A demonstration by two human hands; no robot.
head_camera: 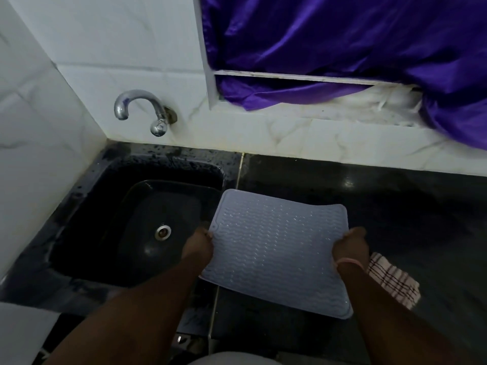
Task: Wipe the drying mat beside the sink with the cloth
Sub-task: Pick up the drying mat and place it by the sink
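Note:
A pale blue ribbed drying mat (pixel 274 248) is held above the dark counter, just right of the sink, its left part over the sink's edge. My left hand (pixel 199 246) pinches the mat's left edge. My right hand (pixel 350 248) pinches its right edge; a pink band circles that wrist. A white cloth with dark red checks (pixel 392 281) lies bunched on the counter to the right of my right forearm, partly hidden by it. Neither hand touches the cloth.
A black sink (pixel 79 233) with a metal drain (pixel 163 232) fills the left side. A chrome tap (pixel 142 108) juts from the white tiled wall above it. Dark polished counter (pixel 395 206) extends right. Purple fabric (pixel 342 43) hangs at the window.

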